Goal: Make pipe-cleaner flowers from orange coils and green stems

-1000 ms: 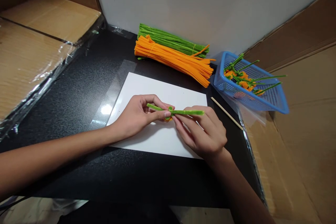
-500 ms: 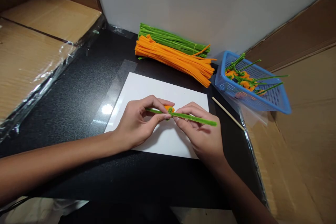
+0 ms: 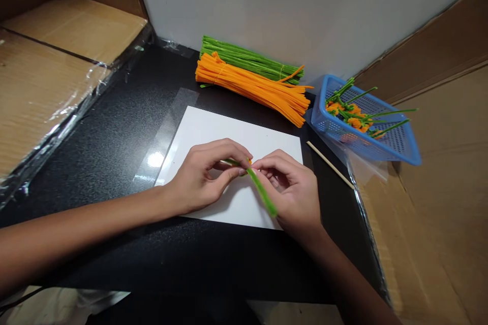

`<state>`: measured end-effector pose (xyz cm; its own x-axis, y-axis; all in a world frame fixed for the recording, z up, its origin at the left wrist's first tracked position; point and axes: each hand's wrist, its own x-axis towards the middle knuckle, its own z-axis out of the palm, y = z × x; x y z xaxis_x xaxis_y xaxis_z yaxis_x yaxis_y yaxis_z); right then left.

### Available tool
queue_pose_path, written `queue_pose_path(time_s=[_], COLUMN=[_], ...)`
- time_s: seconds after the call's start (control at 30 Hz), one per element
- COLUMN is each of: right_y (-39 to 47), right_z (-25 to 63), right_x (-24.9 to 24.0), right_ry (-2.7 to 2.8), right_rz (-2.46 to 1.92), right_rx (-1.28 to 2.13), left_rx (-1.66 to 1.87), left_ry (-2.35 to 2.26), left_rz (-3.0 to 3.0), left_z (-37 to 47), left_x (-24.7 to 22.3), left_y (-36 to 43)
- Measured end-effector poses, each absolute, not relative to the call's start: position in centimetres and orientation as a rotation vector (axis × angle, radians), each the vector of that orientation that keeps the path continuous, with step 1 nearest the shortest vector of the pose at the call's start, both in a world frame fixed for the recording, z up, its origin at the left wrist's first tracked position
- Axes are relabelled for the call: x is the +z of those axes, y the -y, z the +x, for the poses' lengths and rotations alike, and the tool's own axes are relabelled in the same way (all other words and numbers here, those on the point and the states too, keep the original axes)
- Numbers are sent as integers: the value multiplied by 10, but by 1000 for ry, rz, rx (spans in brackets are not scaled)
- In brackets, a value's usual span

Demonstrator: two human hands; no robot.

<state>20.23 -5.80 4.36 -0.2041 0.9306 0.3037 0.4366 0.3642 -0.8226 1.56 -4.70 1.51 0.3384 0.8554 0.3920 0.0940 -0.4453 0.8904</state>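
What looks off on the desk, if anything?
No visible spill or damage. Only the orange bundle looks slightly untidy: its right end splays, and one stray strand angles across the green bundle instead of lying with the rest.

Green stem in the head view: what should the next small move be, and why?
Probably the right hand should wrap the green stem close around the base of the orange piece: its near end sticks out free, while the left hand pinches it beside the orange.
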Motion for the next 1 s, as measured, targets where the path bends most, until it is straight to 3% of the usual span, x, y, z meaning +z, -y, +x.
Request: queue_pose_path(time_s=[0.17, 0.5, 0.67, 1.0], right_y=[57, 55, 55, 59], right_z=[202, 206, 204, 199], right_x=[48, 41, 41, 40], right_ry=[1761, 1395, 1422, 1595], right_rz=[-1244, -1306, -1308, -1328], right_rx=[878, 1502, 1464, 982], left_rx=[1208, 1340, 1344, 1361], left_ry=[-806, -737, -766, -913], left_rz=[1849, 2241, 2212, 1984], left_z=[16, 14, 13, 13], left_x=[16, 8, 8, 10], left_y=[48, 49, 48, 42])
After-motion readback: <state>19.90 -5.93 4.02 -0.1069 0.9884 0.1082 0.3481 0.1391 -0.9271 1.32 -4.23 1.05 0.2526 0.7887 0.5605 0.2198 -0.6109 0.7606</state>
